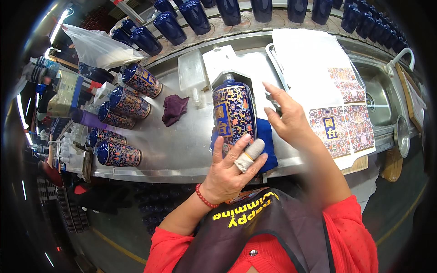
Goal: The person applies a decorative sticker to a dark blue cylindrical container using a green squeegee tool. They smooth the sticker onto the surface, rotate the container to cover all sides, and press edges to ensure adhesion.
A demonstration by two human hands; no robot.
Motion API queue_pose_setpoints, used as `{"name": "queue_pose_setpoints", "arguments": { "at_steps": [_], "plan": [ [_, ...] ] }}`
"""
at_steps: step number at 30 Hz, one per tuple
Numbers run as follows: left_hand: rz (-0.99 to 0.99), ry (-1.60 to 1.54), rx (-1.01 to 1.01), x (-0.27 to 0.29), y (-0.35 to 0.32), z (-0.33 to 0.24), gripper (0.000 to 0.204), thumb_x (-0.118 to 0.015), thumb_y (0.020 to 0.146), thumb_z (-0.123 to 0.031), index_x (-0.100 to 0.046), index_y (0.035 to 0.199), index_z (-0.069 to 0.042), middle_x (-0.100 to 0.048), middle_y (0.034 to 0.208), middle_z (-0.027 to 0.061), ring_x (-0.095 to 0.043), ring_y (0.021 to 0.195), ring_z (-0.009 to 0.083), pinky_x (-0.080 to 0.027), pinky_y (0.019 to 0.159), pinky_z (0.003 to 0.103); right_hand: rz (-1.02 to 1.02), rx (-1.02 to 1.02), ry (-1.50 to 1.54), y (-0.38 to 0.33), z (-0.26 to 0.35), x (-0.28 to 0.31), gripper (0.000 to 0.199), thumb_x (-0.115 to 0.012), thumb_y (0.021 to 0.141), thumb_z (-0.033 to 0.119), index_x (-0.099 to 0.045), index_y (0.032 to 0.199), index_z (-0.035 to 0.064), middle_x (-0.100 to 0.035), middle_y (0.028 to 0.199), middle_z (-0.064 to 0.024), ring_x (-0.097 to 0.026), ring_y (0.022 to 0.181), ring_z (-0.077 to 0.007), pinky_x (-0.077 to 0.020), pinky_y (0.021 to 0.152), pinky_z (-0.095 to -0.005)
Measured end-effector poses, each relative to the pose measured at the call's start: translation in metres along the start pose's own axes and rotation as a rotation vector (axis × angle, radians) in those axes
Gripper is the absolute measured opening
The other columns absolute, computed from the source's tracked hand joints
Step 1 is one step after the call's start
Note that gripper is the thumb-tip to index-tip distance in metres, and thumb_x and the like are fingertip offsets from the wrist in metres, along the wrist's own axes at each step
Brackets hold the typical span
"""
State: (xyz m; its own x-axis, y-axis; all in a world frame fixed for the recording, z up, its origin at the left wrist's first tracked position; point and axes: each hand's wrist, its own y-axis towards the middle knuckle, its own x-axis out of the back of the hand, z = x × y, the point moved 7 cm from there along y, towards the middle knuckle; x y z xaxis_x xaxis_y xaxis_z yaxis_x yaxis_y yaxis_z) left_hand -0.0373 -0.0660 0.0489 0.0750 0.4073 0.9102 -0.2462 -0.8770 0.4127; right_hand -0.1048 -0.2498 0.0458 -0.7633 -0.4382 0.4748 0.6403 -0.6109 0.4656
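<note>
A dark blue bottle (pixel 236 107) with a colourful floral pattern and a gold-lettered panel lies with its neck pointing away from me, in an angular grey holder (pixel 232 73). My left hand (pixel 234 168) rests on the bottle's near end and steadies it, fingers spread; one finger wears a whitish wrap. Just right of the bottle, my right hand (pixel 289 116) is raised, index finger stretched out. Between its fingers and thumb is a small dark object (pixel 272 102), too unclear to name. A blue cloth (pixel 268 145) lies under the bottle's near end.
Printed floral transfer sheets (pixel 350 129) and white paper (pixel 302 68) lie right, before a sink (pixel 380 91). Several patterned bottles (pixel 129 102), a purple cloth (pixel 174 109) and a clear plastic tray (pixel 191 70) are left. Plain blue bottles (pixel 227 11) line the conveyor behind.
</note>
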Motion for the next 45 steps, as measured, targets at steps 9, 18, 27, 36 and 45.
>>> {"name": "queue_pose_setpoints", "arguments": {
  "at_steps": [9,18,27,36,45],
  "plan": [
    [-0.209,-0.198,0.306,-0.005,-0.014,0.035,0.095,-0.089,0.074,-0.019,-0.041,0.152,0.007,-0.059,0.140,0.0269,-0.053,0.136,0.0457,-0.031,0.119,0.059,0.059,0.244,-0.215,-0.041,0.045,-0.009,0.072,-0.056,0.080,-0.011,-0.056,0.147,0.0146,-0.058,0.132,-0.0318,-0.061,0.114,-0.0461,-0.0518,0.100,-0.0454],
    [-0.120,-0.077,0.335,-0.008,-0.016,0.025,0.055,-0.075,0.084,-0.014,-0.068,0.138,-0.026,-0.055,0.146,0.0250,-0.048,0.136,0.0455,-0.027,0.117,0.064,0.116,0.179,-0.201,-0.075,0.031,-0.026,0.074,-0.058,0.078,-0.010,-0.048,0.150,0.0023,-0.054,0.136,-0.0321,-0.058,0.115,-0.0481,-0.0499,0.101,-0.0485],
    [-0.116,-0.339,0.391,0.005,0.001,0.068,0.099,-0.047,0.096,-0.071,-0.038,0.153,0.009,-0.044,0.153,0.0315,-0.033,0.147,0.0504,-0.013,0.122,0.062,0.135,0.273,-0.182,-0.074,0.038,-0.032,0.068,-0.057,0.073,-0.012,-0.044,0.139,-0.0186,-0.058,0.130,-0.0330,-0.059,0.119,-0.0463,-0.0442,0.105,-0.0521],
    [-0.051,-0.169,0.265,0.006,0.037,0.095,0.097,-0.049,0.094,-0.074,-0.044,0.151,0.005,-0.051,0.148,0.0258,-0.036,0.144,0.0466,-0.014,0.119,0.066,0.202,0.212,-0.186,-0.071,0.039,-0.033,0.068,-0.057,0.071,-0.012,-0.045,0.138,-0.0193,-0.058,0.130,-0.0336,-0.055,0.112,-0.0490,-0.0465,0.102,-0.0503],
    [-0.050,-0.065,0.188,0.008,0.063,0.100,0.086,-0.052,0.094,-0.071,-0.056,0.144,-0.001,-0.060,0.139,0.0227,-0.043,0.140,0.0447,-0.013,0.120,0.066,0.203,0.208,-0.202,-0.070,0.038,-0.033,0.069,-0.058,0.072,-0.012,-0.044,0.139,-0.0195,-0.058,0.129,-0.0339,-0.056,0.110,-0.0486,-0.0492,0.100,-0.0502]
  ]
}}
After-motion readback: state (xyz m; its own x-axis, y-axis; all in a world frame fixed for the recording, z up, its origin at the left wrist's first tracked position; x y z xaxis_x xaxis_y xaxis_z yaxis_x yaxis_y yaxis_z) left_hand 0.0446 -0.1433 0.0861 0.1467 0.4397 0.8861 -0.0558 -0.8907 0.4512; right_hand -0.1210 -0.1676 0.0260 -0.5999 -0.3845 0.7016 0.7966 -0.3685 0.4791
